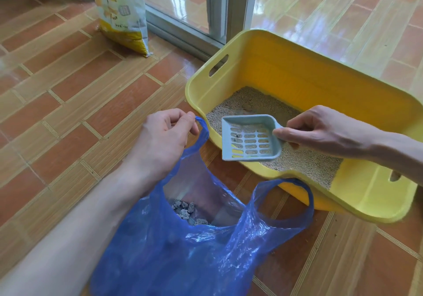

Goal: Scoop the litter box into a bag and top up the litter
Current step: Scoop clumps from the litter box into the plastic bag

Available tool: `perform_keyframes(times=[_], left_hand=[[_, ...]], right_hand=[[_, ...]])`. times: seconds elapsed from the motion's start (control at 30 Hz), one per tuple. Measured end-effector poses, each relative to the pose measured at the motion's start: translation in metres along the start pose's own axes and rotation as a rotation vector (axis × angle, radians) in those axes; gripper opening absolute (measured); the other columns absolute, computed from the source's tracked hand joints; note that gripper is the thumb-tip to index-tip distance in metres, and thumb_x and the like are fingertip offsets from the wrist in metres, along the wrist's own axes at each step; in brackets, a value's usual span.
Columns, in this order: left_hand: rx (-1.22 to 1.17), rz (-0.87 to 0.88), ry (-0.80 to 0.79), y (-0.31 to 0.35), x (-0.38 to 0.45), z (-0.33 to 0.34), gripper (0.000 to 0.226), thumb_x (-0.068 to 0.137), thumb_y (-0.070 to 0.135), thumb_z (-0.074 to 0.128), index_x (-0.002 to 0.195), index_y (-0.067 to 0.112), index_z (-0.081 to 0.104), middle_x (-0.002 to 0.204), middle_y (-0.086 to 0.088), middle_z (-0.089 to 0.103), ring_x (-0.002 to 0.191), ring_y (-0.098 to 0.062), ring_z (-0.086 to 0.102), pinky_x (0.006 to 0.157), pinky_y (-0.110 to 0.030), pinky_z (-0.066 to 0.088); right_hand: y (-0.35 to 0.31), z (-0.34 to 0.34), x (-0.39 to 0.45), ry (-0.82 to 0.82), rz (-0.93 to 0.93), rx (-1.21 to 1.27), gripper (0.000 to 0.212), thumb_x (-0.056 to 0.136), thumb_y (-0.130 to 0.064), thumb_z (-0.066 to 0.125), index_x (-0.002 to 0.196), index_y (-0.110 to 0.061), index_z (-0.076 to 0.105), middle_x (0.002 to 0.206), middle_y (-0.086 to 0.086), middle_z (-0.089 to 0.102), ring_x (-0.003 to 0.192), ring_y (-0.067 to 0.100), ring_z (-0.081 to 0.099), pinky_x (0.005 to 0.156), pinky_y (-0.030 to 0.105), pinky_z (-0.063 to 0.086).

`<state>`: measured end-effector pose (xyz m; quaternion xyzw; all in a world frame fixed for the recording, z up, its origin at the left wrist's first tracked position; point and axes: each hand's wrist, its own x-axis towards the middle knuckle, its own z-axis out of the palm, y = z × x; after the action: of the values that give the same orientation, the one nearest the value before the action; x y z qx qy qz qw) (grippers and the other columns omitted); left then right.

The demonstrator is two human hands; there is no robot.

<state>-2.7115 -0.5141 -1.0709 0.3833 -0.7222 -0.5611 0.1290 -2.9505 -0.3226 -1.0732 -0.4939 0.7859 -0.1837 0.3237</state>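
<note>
A yellow litter box (304,71) sits on the tiled floor, with beige litter (251,103) spread thinly over its bottom. My right hand (320,128) grips the handle of a grey-blue slotted scoop (250,138), held over the box's near rim; the scoop looks nearly empty. My left hand (164,135) pinches one handle of a blue plastic bag (194,245) and holds it open. Grey clumps (187,211) lie at the bottom of the bag. The bag's other handle droops against the box.
A yellow and white litter sack (121,11) stands upright at the back left, beside a sliding glass door frame (219,9). Orange and tan floor tiles (80,84) surround everything.
</note>
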Motion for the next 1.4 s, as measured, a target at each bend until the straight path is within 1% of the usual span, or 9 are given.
perform_keyframes(times=[0.17,0.37,0.5,0.57,0.63,0.73,0.87,1.03,1.4], left_hand=[[0.004,0.010,0.013,0.001,-0.001,0.000,0.038,0.105,0.030,0.053,0.070,0.017,0.062,0.053,-0.001,0.030,0.043,-0.015,0.021,0.049,-0.026,0.017],[0.018,0.024,0.007,0.002,-0.002,-0.001,0.037,0.105,0.029,0.052,0.072,0.016,0.062,0.057,-0.006,0.029,0.044,-0.016,0.021,0.048,-0.027,0.016],[0.007,0.028,-0.002,0.001,-0.003,-0.002,0.038,0.105,0.029,0.053,0.069,0.018,0.061,0.056,-0.005,0.029,0.044,-0.016,0.022,0.048,-0.027,0.017],[0.007,0.034,-0.001,0.001,-0.003,-0.002,0.038,0.105,0.030,0.053,0.069,0.019,0.061,0.057,-0.005,0.030,0.044,-0.016,0.022,0.048,-0.027,0.017],[0.004,0.036,0.003,0.001,-0.003,-0.003,0.038,0.104,0.030,0.053,0.069,0.019,0.061,0.055,-0.004,0.030,0.043,-0.015,0.023,0.048,-0.026,0.017],[0.007,0.038,0.007,0.000,-0.003,-0.004,0.039,0.104,0.029,0.053,0.068,0.019,0.061,0.055,-0.003,0.031,0.043,-0.015,0.023,0.047,-0.025,0.018],[0.009,0.032,0.004,0.000,-0.004,-0.004,0.039,0.105,0.028,0.052,0.068,0.018,0.060,0.053,0.000,0.031,0.043,-0.014,0.022,0.046,-0.024,0.018],[0.024,0.041,0.001,0.001,-0.005,-0.004,0.039,0.104,0.031,0.053,0.068,0.020,0.062,0.057,-0.005,0.031,0.045,-0.015,0.023,0.048,-0.027,0.019],[0.020,0.032,0.004,0.000,-0.005,-0.005,0.038,0.105,0.029,0.053,0.069,0.018,0.062,0.053,0.001,0.031,0.041,-0.011,0.024,0.047,-0.026,0.019]], right_hand=[[-0.035,0.009,-0.002,-0.114,-0.056,-0.169,0.059,0.091,-0.068,0.050,0.059,-0.018,0.058,0.049,-0.007,0.044,0.045,0.010,0.034,0.044,0.024,0.029],[-0.057,0.045,0.013,0.030,-0.260,-0.598,0.062,0.087,-0.076,0.039,0.073,-0.018,0.055,0.060,0.004,0.054,0.063,0.027,0.052,0.051,0.031,0.033],[-0.063,0.074,0.021,0.184,-0.456,-0.765,0.051,0.094,-0.063,0.043,0.071,-0.018,0.051,0.054,0.002,0.048,0.061,0.032,0.061,0.046,0.028,0.025],[-0.064,0.091,0.026,0.178,-0.537,-0.813,0.044,0.096,-0.051,0.042,0.070,-0.017,0.055,0.057,0.003,0.057,0.061,0.032,0.063,0.049,0.030,0.041],[-0.064,0.107,0.028,0.180,-0.618,-0.869,0.033,0.094,-0.037,0.056,0.068,-0.017,0.053,0.057,0.003,0.058,0.057,0.031,0.061,0.055,0.035,0.049],[-0.064,0.120,0.026,0.221,-0.662,-0.980,0.030,0.084,-0.027,0.075,0.066,-0.019,0.052,0.055,0.001,0.053,0.053,0.028,0.055,0.052,0.034,0.036],[-0.056,0.130,0.019,0.255,-0.692,-0.928,0.032,0.083,-0.030,0.076,0.066,-0.020,0.052,0.056,0.001,0.053,0.053,0.027,0.055,0.052,0.035,0.037],[-0.046,0.147,0.022,0.217,-0.516,-0.827,0.037,0.080,-0.034,0.071,0.055,-0.019,0.050,0.048,0.004,0.054,0.045,0.027,0.057,0.046,0.034,0.048],[-0.049,0.145,0.020,0.188,-0.536,-0.886,0.034,0.081,-0.027,0.077,0.064,-0.019,0.049,0.052,0.001,0.052,0.047,0.027,0.055,0.047,0.033,0.044]])
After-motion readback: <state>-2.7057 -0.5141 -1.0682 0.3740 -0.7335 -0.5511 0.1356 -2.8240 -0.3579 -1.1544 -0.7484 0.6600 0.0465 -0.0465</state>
